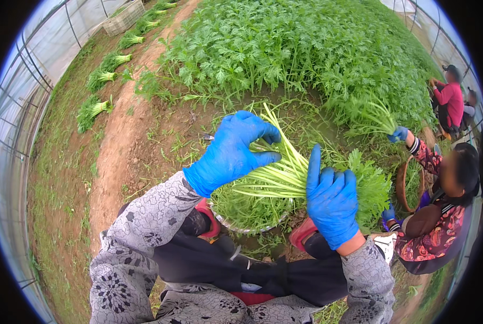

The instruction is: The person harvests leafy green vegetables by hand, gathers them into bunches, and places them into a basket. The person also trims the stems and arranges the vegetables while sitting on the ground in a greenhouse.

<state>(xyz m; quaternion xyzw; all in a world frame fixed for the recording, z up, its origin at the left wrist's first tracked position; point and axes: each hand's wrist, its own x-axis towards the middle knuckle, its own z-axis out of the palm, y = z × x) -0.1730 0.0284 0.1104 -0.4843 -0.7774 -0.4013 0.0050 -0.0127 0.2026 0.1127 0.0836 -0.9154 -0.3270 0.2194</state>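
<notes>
Pale green stems of a bunch of leafy greens (280, 174) stretch between my hands, with their leaves to the right, beyond my right hand. My right hand (332, 198), in a blue glove, is closed around the bunch near the leaves, its index finger raised. My left hand (237, 148), also blue-gloved, is at the cut stem ends with thumb and fingers curled and a gap between the tips. Whether it pinches a stem is unclear. Below the stems, between my red shoes, stands a round container (251, 229) full of loose green trimmings.
Dense leafy plants (290, 44) grow ahead. Tied bunches (93, 111) lie along the left soil strip, near a plastic crate (124, 18). At right, a co-worker (436, 218) holds greens beside a brown basket (401, 184); more people (452, 97) crouch farther back.
</notes>
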